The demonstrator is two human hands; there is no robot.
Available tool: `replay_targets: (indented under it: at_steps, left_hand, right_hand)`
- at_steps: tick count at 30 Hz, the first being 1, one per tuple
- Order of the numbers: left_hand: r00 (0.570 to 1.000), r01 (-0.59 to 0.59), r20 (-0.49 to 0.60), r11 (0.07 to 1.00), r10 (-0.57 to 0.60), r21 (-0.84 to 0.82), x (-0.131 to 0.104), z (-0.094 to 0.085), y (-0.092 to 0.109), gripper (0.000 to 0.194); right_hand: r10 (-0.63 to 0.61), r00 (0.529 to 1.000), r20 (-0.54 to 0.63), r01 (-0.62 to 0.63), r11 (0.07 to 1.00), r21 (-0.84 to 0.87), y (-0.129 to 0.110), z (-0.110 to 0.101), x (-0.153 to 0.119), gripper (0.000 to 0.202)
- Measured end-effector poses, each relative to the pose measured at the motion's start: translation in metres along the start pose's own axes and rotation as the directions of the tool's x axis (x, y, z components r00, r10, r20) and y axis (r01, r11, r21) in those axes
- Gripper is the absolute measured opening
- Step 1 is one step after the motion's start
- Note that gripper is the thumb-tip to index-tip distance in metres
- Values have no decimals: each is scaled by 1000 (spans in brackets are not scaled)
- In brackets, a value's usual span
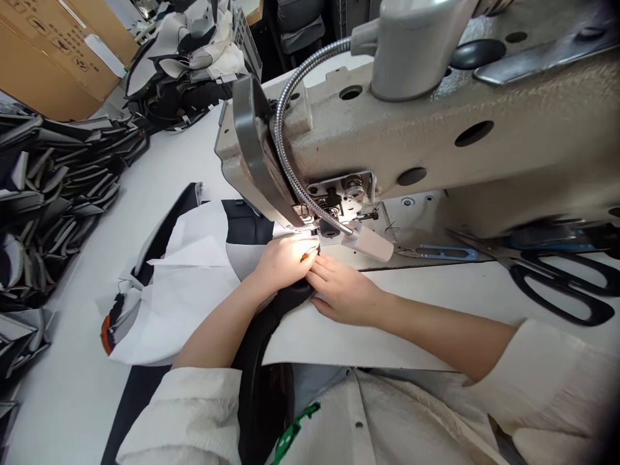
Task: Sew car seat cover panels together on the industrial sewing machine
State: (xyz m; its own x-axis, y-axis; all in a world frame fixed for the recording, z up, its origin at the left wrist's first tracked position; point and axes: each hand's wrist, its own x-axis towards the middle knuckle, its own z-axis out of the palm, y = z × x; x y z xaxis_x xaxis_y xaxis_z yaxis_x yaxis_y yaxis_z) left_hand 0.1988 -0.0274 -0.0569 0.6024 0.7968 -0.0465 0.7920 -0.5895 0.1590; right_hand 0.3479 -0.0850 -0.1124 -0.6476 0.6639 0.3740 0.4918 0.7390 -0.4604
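Under the head of a sewing machine [310, 148] lies a sewn fabric piece [249, 226] with black, grey and white panels. My left hand [285, 261] is closed on this piece close to the needle area, its fingertips partly hidden in the bright lamp light. Just to its right, my right hand [346, 290] grips the black edge of the piece, thumb below and fingers above. The two hands almost touch. A long black part [252, 349] of the piece hangs over the table's front edge towards my lap. The needle itself is hard to make out.
A lamp [371, 242] on a bendable metal neck hangs right beside my hands. Blue thread snips [436, 252] and black-handled scissors [562, 278] lie at the right. Stacked fabric pieces [58, 187] fill the left side, with a cardboard box [62, 58] behind.
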Motion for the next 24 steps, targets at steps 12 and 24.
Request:
replay_targets:
  at_steps: [12, 24]
  left_hand:
    - [883, 376, 207, 899, -421, 225, -17, -39, -94, 46]
    - [827, 362, 370, 904, -424, 227, -48, -70, -64, 37]
  right_hand:
    - [-58, 998, -16, 59, 990, 127, 10, -1, -8, 38]
    - [-38, 999, -31, 41, 994, 106, -1, -8, -4, 32]
